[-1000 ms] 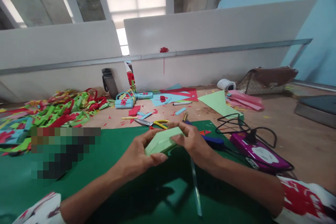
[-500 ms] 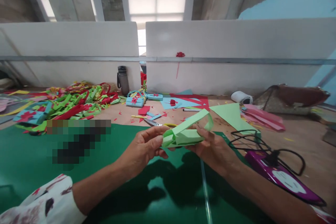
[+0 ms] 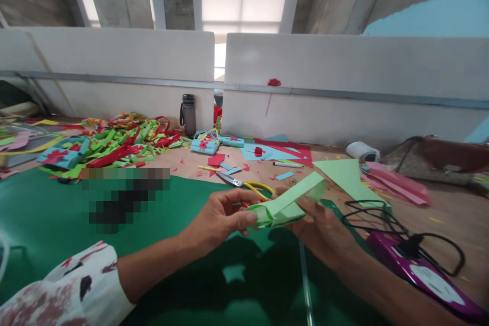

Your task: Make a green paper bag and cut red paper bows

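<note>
A small light-green folded paper bag (image 3: 282, 211) with a looped strip handle is held between my two hands above the green mat (image 3: 183, 285). My left hand (image 3: 225, 214) pinches its left end, thumb on the near side. Around its right end close the fingers of my right hand (image 3: 317, 219), partly hidden behind the paper. Just beyond the bag lie scissors (image 3: 260, 188) with yellow handles, their blades pointing left. Past them sit blue paper bags (image 3: 204, 143) with red paper flowers.
A heap of green and red paper pieces (image 3: 130, 142) spreads at the left, near a grey bottle (image 3: 188, 114). At the right are a purple power strip (image 3: 431, 275) with a black cord, a green paper sheet (image 3: 351, 178), pink paper (image 3: 397, 183) and a handbag (image 3: 428, 160).
The view has swung slightly left, so the scene sits further right. The green paper bag has tilted and dropped a little, uncovering more of the scissors. Both hands keep their grip.
</note>
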`<state>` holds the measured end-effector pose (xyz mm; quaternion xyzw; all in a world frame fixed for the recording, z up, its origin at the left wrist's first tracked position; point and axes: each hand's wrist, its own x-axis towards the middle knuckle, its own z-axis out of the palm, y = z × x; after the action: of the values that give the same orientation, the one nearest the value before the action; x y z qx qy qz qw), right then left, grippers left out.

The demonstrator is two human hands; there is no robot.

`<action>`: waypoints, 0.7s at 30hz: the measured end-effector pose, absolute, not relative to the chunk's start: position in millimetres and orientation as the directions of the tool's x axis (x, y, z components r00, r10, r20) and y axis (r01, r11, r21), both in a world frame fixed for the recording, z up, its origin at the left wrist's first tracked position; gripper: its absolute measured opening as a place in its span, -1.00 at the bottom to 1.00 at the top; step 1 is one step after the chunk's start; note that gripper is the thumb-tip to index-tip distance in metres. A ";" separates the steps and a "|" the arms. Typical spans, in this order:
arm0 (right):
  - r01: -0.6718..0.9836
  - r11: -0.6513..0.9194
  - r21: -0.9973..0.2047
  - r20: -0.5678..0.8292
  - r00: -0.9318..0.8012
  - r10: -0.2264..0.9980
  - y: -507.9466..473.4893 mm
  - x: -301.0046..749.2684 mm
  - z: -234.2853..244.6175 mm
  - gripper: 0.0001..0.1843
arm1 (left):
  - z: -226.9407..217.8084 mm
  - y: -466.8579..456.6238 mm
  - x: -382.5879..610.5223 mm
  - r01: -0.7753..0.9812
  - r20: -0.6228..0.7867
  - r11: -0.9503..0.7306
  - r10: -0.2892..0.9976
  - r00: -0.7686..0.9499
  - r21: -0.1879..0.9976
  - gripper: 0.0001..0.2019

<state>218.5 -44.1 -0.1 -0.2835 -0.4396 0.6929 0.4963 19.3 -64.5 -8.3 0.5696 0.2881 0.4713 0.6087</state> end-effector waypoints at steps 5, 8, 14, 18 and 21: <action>-0.418 -0.115 -0.901 0.017 -0.298 0.954 -44.5 218.0 -2.6 -0.77 | -8.5 -65.1 19.6 -0.151 0.178 -0.131 0.913 0.366 0.980 -0.64; -0.413 -0.109 -0.904 0.017 -0.289 0.957 -45.0 217.4 -2.9 -0.74 | -6.7 -65.3 20.7 -0.135 0.162 -0.120 0.919 0.358 0.983 -0.63; -0.411 -0.117 -0.904 0.036 -0.347 0.937 -45.6 216.7 -4.8 -0.81 | -2.6 -66.5 23.0 -0.118 0.134 -0.099 0.928 0.346 0.988 -0.63; -0.416 -0.119 -0.902 0.040 -0.353 0.935 -46.0 216.2 -6.5 -0.82 | -2.2 -67.7 23.2 -0.087 0.133 -0.109 0.929 0.344 0.990 -0.63; -0.410 -0.119 -0.904 0.033 -0.344 0.939 -46.4 216.0 -5.1 -0.81 | -3.5 -67.3 22.1 -0.087 0.159 -0.137 0.920 0.359 0.987 -0.64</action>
<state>216.0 -46.4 -5.1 -0.2955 -0.4469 0.6871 0.4908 22.1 -67.3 -3.5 0.6052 0.3440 0.4495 0.5598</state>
